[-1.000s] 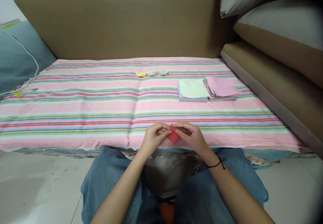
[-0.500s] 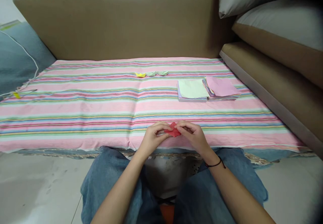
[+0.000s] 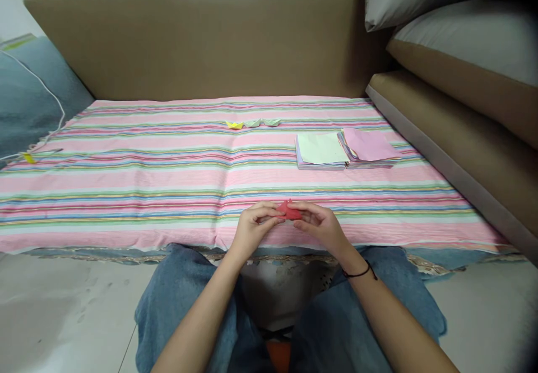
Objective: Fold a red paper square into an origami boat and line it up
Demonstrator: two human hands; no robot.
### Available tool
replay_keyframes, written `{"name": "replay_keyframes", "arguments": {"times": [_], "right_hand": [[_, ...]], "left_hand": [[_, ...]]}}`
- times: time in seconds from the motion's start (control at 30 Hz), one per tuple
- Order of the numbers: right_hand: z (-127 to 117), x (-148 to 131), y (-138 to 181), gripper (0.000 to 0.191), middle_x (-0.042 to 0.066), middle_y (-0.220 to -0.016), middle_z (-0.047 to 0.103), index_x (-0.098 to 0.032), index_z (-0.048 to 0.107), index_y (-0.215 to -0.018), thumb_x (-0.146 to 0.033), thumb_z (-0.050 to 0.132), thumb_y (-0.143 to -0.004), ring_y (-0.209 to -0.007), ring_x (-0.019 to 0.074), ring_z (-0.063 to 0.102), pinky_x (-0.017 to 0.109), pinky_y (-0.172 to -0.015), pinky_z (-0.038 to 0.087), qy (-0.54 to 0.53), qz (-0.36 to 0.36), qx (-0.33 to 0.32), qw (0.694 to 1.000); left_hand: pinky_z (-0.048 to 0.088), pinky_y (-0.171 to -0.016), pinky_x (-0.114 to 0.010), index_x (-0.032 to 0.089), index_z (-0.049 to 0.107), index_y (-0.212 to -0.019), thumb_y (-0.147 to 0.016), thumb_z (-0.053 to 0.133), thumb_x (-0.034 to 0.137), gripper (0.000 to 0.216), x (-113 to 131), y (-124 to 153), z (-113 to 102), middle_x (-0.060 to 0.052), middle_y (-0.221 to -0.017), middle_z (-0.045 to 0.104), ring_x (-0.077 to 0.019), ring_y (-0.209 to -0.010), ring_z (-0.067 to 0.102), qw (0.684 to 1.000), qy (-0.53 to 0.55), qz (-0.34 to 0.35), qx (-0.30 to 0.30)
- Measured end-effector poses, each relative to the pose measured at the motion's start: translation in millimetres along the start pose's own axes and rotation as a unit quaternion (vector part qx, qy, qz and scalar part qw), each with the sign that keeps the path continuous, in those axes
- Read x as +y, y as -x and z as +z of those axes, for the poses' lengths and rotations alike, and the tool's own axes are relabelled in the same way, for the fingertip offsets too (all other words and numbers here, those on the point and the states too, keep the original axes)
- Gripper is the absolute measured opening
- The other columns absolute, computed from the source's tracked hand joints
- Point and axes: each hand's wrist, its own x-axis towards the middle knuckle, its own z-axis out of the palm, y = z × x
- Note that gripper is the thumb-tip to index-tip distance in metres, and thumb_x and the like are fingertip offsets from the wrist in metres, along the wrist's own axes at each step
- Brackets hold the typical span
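Both hands pinch one small folded red paper piece between them, left hand and right hand clamped on it at the striped pink cloth's near edge.

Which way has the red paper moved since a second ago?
Yes: the red paper, pinched by left hand and right hand, has moved slightly away from the near edge of the striped cloth.
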Motion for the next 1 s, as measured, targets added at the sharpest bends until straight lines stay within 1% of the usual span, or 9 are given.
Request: {"name": "replay_keyframes", "arguments": {"times": [0.07, 0.13, 0.23, 0.4, 0.53, 0.7, 0.8, 0.9, 1.0], "right_hand": [[0.8, -0.2, -0.1, 0.04, 0.006, -0.109, 0.066, -0.023, 0.062, -0.106, -0.032, 0.073, -0.069, -0.1, 0.022, 0.062, 0.037, -0.086, 0.052, 0.007, 0.004, 0.009, 1.0], [1.2, -0.9, -0.7, 0.039, 0.007, -0.105, 0.066, -0.023, 0.059, -0.107, -0.034, 0.07, -0.072, -0.095, 0.0205, 0.063, 0.035, -0.082, 0.053, 0.016, 0.008, 0.044, 0.999], [0.5, -0.6, -2.1, 0.034, 0.007, -0.097, 0.067, -0.021, 0.059, -0.102, -0.035, 0.069, -0.072, -0.084, 0.0179, 0.065, 0.032, -0.076, 0.054, 0.024, 0.0, 0.102, 0.995], [-1.4, 3.1, -2.4, 0.025, 0.003, -0.08, 0.066, -0.021, 0.061, -0.092, -0.029, 0.071, -0.07, -0.071, 0.0164, 0.064, 0.03, -0.066, 0.054, 0.071, -0.04, 0.134, 0.988], [-0.2, 0.9, -1.7, 0.007, 0.005, -0.078, 0.067, -0.021, 0.067, -0.078, -0.026, 0.067, -0.074, -0.073, 0.0189, 0.064, 0.031, -0.064, 0.054, 0.169, -0.099, 0.13, 0.972], [1.7, -2.9, -1.7, 0.006, 0.004, -0.074, 0.069, -0.023, 0.07, -0.073, -0.025, 0.065, -0.076, -0.073, 0.0204, 0.064, 0.036, -0.069, 0.054, 0.235, -0.149, 0.107, 0.955], [2.0, -1.1, -0.7, 0.005, 0.005, -0.078, 0.069, -0.023, 0.07, -0.077, -0.025, 0.066, -0.075, -0.073, 0.0202, 0.064, 0.035, -0.066, 0.055, 0.215, -0.128, 0.115, 0.961], [2.2, -0.5, 0.3, 0.011, 0.005, -0.079, 0.069, -0.022, 0.068, -0.082, -0.029, 0.068, -0.074, -0.071, 0.0198, 0.065, 0.034, -0.066, 0.056, 0.17, -0.087, 0.12, 0.974], [2.5, -2.2, 0.2, 0.019, 0.005, -0.084, 0.068, -0.021, 0.066, -0.089, -0.034, 0.067, -0.075, -0.075, 0.0189, 0.066, 0.033, -0.07, 0.057, 0.106, -0.054, 0.117, 0.986]], "left_hand": [[0.052, -0.077, -0.03, 0.022, 0.073, -0.08, -0.071, 0.069, 0.024, 0.01, -0.9, 0.0, -0.2, -0.006, -0.087, 0.069, -0.0183, -0.087, 0.062, 1.0, 0.004, -0.006, 0.006], [0.052, -0.076, -0.03, 0.021, 0.073, -0.081, -0.071, 0.07, 0.025, 0.011, -2.1, -0.1, -0.6, -0.007, -0.089, 0.068, -0.0187, -0.088, 0.062, 1.0, 0.002, -0.005, 0.01], [0.051, -0.078, -0.03, 0.021, 0.073, -0.083, -0.07, 0.07, 0.022, 0.014, -3.4, -0.5, -0.9, -0.007, -0.093, 0.067, -0.0184, -0.09, 0.062, 1.0, -0.013, 0.011, 0.002], [0.052, -0.076, -0.03, 0.021, 0.071, -0.086, -0.072, 0.067, 0.019, 0.015, -2.6, 0.4, 1.6, -0.008, -0.096, 0.065, -0.0189, -0.091, 0.062, 0.999, -0.029, 0.014, -0.022], [0.051, -0.076, -0.03, 0.02, 0.07, -0.088, -0.072, 0.066, 0.017, 0.017, -1.3, 1.7, 4.3, -0.008, -0.097, 0.065, -0.0186, -0.093, 0.061, 0.999, -0.03, 0.016, -0.021], [0.05, -0.078, -0.03, 0.022, 0.069, -0.093, -0.075, 0.064, 0.02, 0.019, -0.1, 2.5, 4.7, -0.007, -0.097, 0.064, -0.019, -0.095, 0.059, 0.998, -0.033, 0.027, -0.038], [0.048, -0.08, -0.03, 0.022, 0.071, -0.088, -0.075, 0.065, 0.02, 0.015, 0.6, 2.5, 4.6, -0.007, -0.096, 0.064, -0.0187, -0.095, 0.058, 0.998, -0.043, 0.031, -0.04], [0.048, -0.078, -0.03, 0.022, 0.071, -0.081, -0.075, 0.064, 0.02, 0.01, 1.1, 2.4, 5.9, -0.007, -0.094, 0.064, -0.0183, -0.091, 0.058, 0.998, -0.04, 0.025, -0.031], [0.049, -0.073, -0.029, 0.02, 0.071, -0.076, -0.074, 0.064, 0.021, 0.006, 1.4, 2.1, 7.9, -0.006, -0.09, 0.065, -0.0177, -0.086, 0.059, 1.0, -0.026, 0.009, 0.009]]}}
